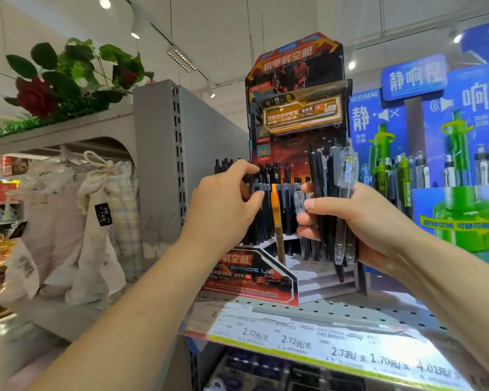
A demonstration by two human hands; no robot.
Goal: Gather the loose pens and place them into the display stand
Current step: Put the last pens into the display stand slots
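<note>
A bundle of loose pens (332, 204), black and clear-bodied, stood upright in the right hand (359, 221), whose fingers and thumb curled tightly around the barrels, directly in front of the display stand (295, 131) and over its right half. The left hand (226, 204) reached to the stand's left side, thumb and fingertips pinching the black pens (266, 198) already seated in the tiered rows there (exactly which pen it held could not be told). An orange-topped pen (275, 221) leaned upright near the stand's middle, between the two hands, its tip down in the front tier. The stand, a red and black cardboard unit with a tall printed backboard, sat on a grey perforated shelf (350, 309); price labels (322, 342) ran along the shelf's front edge just below the stand. To the stand's right, touching or nearly so, rose a blue display (435, 131) carrying green and grey pens. To the stand's left stood a grey slotted shelf upright (164, 153), and beyond that hung pale cloth bags (96, 221). Above those bags, well left of the stand, artificial red roses (37, 98) with dark leaves lay along the top of the neighbouring shelving unit.
</note>
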